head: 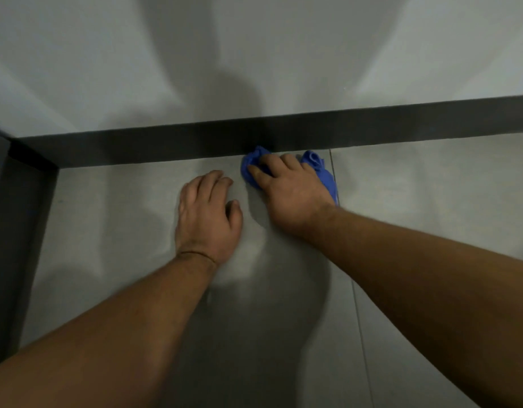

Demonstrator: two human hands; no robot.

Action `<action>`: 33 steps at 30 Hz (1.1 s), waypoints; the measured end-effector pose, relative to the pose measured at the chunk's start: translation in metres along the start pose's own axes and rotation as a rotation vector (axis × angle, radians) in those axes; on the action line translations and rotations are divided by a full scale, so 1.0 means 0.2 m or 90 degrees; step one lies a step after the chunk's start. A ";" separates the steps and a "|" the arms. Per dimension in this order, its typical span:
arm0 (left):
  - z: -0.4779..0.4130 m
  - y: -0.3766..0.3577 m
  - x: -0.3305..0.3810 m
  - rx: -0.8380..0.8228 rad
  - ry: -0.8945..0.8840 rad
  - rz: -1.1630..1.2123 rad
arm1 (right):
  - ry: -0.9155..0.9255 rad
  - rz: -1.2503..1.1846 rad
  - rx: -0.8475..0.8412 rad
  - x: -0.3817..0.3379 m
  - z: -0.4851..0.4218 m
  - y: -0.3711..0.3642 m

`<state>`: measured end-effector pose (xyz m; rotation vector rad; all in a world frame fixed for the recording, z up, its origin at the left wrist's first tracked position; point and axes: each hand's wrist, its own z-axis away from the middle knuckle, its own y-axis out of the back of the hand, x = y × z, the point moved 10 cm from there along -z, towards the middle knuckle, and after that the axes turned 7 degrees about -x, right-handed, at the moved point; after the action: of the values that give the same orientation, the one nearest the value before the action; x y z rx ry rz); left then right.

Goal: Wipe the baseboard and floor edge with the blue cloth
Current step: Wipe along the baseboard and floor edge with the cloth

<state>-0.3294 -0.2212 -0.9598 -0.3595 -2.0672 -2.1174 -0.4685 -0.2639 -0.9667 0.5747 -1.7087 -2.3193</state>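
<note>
Pressing the bunched blue cloth (320,169) into the floor (431,201) edge against the dark baseboard (166,145), right hand (292,195) gripping it, left hand (207,213) flat and empty, so loose folds could skip the seam

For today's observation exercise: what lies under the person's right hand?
The blue cloth, bunched on the floor against the baseboard. Its middle and the floor beneath are covered.

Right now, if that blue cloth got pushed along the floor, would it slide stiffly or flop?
Probably flop: the blue cloth is bunched in soft folds under the right hand. It looks light, and likely glides easily on the smooth floor.
</note>
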 end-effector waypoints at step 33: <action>-0.31 -0.23 0.81 -0.323 0.237 0.635 | -0.272 -0.429 0.184 0.90 0.53 0.23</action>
<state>-0.5013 -0.2731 -0.9596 -0.7760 -0.8129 -1.7890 -0.6788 -0.2549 -0.9292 0.8664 -2.3615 -2.8132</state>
